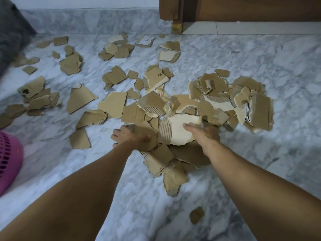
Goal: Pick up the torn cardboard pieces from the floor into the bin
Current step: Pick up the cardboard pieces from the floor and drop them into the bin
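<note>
Your grip: left hand and right hand clasp a cardboard bundle between them. Most cardboard pieces remain on the floor; pink bin waits left.

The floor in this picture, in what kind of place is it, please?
Probably a room in a home. The marble-patterned floor runs to a matching skirting, a wooden door stands at the far wall, and a pink plastic basket sits at the left among the torn cardboard pieces.
</note>
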The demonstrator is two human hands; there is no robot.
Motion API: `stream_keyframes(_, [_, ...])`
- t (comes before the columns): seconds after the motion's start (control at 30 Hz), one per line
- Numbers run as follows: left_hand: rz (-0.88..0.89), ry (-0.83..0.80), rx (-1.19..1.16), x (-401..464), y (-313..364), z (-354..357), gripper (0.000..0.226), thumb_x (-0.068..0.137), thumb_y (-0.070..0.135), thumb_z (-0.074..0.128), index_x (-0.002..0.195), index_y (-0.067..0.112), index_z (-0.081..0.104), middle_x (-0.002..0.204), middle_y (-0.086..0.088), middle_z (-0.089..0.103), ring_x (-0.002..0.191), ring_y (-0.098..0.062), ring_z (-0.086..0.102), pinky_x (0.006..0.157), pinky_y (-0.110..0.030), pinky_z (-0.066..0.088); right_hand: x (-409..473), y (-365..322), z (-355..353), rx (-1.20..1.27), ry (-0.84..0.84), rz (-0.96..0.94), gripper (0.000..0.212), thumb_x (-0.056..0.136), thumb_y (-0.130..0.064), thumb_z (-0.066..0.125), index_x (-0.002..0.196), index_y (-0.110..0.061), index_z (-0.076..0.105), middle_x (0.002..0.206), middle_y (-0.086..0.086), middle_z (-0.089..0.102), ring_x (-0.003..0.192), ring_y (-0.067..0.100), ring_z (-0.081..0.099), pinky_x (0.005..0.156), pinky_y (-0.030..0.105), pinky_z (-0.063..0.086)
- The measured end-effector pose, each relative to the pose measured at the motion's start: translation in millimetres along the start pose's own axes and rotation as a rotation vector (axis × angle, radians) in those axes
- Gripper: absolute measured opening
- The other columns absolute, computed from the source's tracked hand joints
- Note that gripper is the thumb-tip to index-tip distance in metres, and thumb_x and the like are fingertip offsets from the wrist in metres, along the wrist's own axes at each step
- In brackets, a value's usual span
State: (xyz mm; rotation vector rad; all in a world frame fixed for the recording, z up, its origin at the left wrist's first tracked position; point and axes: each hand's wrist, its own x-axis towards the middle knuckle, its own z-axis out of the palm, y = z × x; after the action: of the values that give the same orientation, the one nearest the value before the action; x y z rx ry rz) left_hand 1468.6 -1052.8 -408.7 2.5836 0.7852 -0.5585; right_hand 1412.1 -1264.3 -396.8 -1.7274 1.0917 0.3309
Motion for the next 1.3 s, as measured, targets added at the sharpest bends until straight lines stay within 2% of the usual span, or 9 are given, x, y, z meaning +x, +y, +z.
stream_keyframes(0.07, [-0.002, -0.010, 0.084, 0, -1, -2, 0.100, 0.051, 0.061, 0.083, 0.129, 0.016, 0.038, 0.131, -0.011, 0.033, 0.124, -0.029, 0.032, 0.100, -0.039, 0.034, 6, -3, 6, 0.010, -0.097, 0.005, 0.069, 0.065, -0.060, 0.079, 0.125, -0.028, 0.066, 0.139, 0.002, 0.051, 0.125, 0.027, 0.050, 0.087, 0.031, 0.037])
stream_keyframes(0.17, [0.055, -0.040, 0.088, -2, 1, -3, 0.093, 0.056, 0.054, 0.083, 0.129, 0.018, 0.038, 0.128, -0.010, 0.032, 0.123, -0.029, 0.032, 0.101, -0.039, 0.039, 15, -6, 15, 0.031, -0.217, 0.070, 0.074, 0.073, -0.043, 0.082, 0.134, -0.012, 0.055, 0.138, 0.005, 0.050, 0.125, 0.026, 0.047, 0.085, 0.030, 0.032])
stream_keyframes(0.3, [0.068, -0.069, -0.058, -1, 5, -3, 0.086, 0.064, 0.037, 0.082, 0.129, 0.011, 0.032, 0.126, -0.010, 0.042, 0.120, -0.027, 0.044, 0.101, -0.039, 0.044, 17, -6, 26, 0.013, -0.150, 0.056, 0.080, 0.062, -0.032, 0.089, 0.130, -0.007, 0.054, 0.130, 0.009, 0.059, 0.100, 0.024, 0.055, 0.076, 0.032, 0.039])
stream_keyframes(0.37, [0.042, -0.183, -0.284, 3, 1, -4, 0.085, 0.061, 0.025, 0.085, 0.127, 0.008, 0.035, 0.121, -0.012, 0.051, 0.111, -0.028, 0.054, 0.085, -0.041, 0.055, 20, -5, 29, 0.014, -0.131, 0.037, 0.077, 0.061, -0.029, 0.091, 0.125, -0.007, 0.055, 0.127, 0.009, 0.062, 0.094, 0.022, 0.053, 0.074, 0.032, 0.040])
stream_keyframes(0.47, [0.053, -0.284, -0.326, 1, -6, -12, 0.072, 0.063, 0.019, 0.086, 0.122, 0.003, 0.048, 0.108, -0.008, 0.058, 0.094, -0.024, 0.060, 0.058, -0.030, 0.053, 20, -4, 29, 0.009, -0.168, 0.014, 0.079, 0.061, -0.028, 0.091, 0.127, -0.008, 0.053, 0.130, 0.009, 0.060, 0.104, 0.025, 0.055, 0.079, 0.032, 0.039])
stream_keyframes(0.7, [0.055, -0.434, -0.412, -5, -9, -41, 0.067, 0.068, 0.005, 0.084, 0.126, 0.003, 0.050, 0.110, -0.010, 0.053, 0.096, -0.027, 0.058, 0.067, -0.035, 0.054, 6, -9, 17, 0.003, -0.247, -0.046, 0.057, 0.074, -0.018, 0.084, 0.123, -0.010, 0.057, 0.124, 0.006, 0.064, 0.105, 0.023, 0.055, 0.088, 0.031, 0.040])
stream_keyframes(0.93, [0.092, -0.350, -0.498, -9, -19, -110, 0.062, 0.071, 0.008, 0.083, 0.125, 0.003, 0.053, 0.122, -0.013, 0.058, 0.104, -0.028, 0.059, 0.077, -0.038, 0.055, -29, -58, -1, 0.034, -0.261, -0.181, 0.057, 0.075, -0.013, 0.082, 0.126, -0.010, 0.057, 0.124, 0.006, 0.064, 0.113, 0.024, 0.059, 0.099, 0.035, 0.045])
stream_keyframes(1.17, [0.190, -0.194, -0.570, -37, -40, -234, 0.061, 0.067, 0.005, 0.085, 0.119, 0.000, 0.052, 0.111, -0.015, 0.059, 0.102, -0.032, 0.062, 0.080, -0.044, 0.058, -119, -133, 2, 0.038, -0.256, -0.334, 0.041, 0.073, -0.010, 0.083, 0.108, -0.013, 0.061, 0.117, 0.006, 0.069, 0.106, 0.024, 0.064, 0.097, 0.036, 0.049])
stream_keyframes(1.3, [0.255, -0.107, -0.589, -57, -67, -314, 0.055, 0.071, 0.008, 0.083, 0.117, 0.004, 0.052, 0.108, -0.011, 0.059, 0.086, -0.027, 0.062, 0.060, -0.036, 0.057, -185, -180, 18, 0.047, -0.242, -0.437, 0.045, 0.076, -0.009, 0.082, 0.115, -0.007, 0.060, 0.111, -0.001, 0.063, 0.106, 0.020, 0.059, 0.088, 0.026, 0.043])
